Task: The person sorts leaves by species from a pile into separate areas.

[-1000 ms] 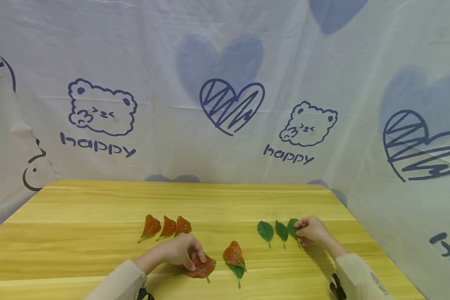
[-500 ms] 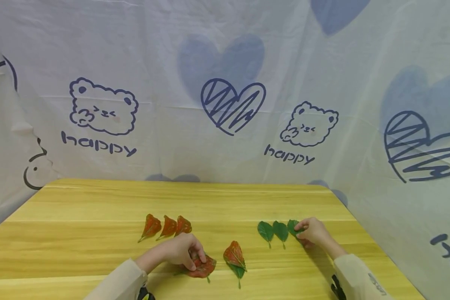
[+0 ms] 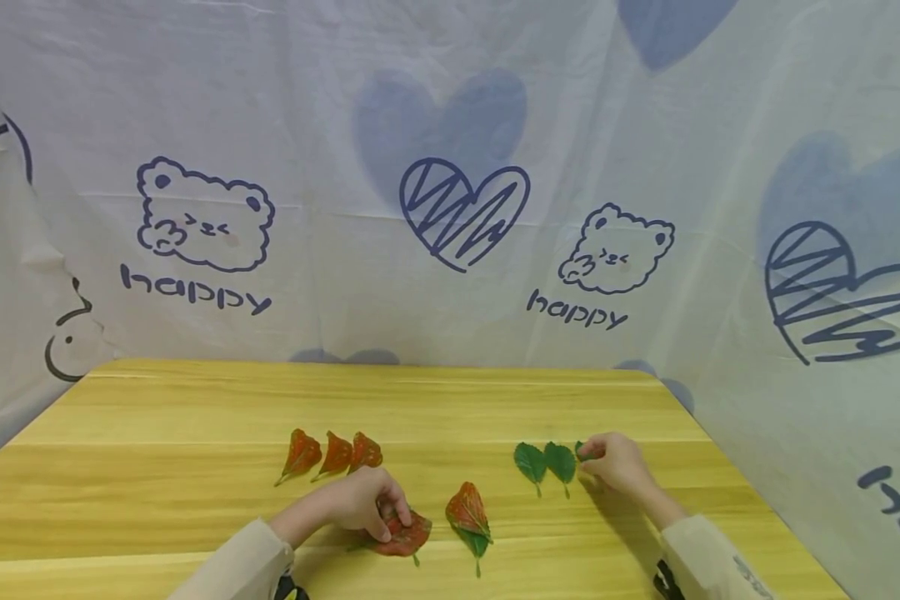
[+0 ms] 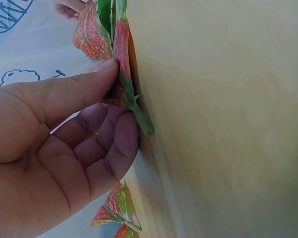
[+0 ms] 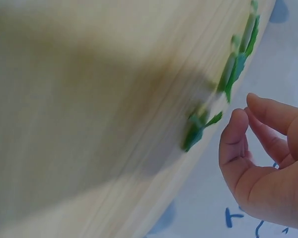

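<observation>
My left hand (image 3: 367, 502) pinches a red leaf (image 3: 405, 540) with thumb and fingers, low over the table; the left wrist view shows its green stem near the fingertips. Close by on the right, another red leaf (image 3: 468, 508) lies partly over a green leaf (image 3: 474, 542). At the right, my right hand (image 3: 618, 462) hovers over the last green leaf (image 3: 581, 454) of a row and hides most of it. Its thumb and fingers are loosely bent, apart from that leaf (image 5: 193, 134) in the right wrist view. Two more green leaves (image 3: 561, 461) lie just to its left.
Three red leaves (image 3: 337, 454) lie in a row behind my left hand. The wood-grain table (image 3: 195, 408) ends at a hanging cloth (image 3: 330, 275) printed with hearts and bears, behind it and along its sides.
The middle green leaf has shifted left and shows broader, against the first one. My right hand has moved slightly left over the last green leaf. My left hand stays in place.
</observation>
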Demonstrator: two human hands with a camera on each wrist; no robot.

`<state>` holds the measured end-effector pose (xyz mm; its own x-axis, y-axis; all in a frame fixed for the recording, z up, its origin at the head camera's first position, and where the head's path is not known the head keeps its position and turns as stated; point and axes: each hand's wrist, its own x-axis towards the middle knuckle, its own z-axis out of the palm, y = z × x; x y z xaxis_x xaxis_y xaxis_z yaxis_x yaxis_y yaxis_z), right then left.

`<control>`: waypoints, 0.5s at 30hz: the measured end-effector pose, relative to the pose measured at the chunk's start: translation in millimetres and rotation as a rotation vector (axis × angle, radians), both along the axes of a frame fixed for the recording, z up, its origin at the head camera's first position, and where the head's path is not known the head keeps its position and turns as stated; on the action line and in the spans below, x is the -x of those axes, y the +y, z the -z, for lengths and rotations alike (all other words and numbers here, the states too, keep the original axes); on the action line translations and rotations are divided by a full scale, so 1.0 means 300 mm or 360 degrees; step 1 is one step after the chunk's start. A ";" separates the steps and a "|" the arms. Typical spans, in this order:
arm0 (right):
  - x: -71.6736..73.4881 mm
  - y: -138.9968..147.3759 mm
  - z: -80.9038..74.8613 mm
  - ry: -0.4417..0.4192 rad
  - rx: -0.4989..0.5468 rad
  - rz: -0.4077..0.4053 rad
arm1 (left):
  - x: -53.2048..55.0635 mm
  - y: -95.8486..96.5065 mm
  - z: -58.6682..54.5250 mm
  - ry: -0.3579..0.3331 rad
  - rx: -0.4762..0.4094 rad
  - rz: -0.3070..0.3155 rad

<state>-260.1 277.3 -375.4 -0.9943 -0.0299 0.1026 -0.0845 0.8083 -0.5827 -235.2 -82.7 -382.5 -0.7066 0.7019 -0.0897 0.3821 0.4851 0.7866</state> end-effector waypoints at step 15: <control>-0.043 -0.105 -0.003 -0.0124 0.0249 -0.0329 | 0.001 0.000 0.002 0.0003 -0.0001 0.0007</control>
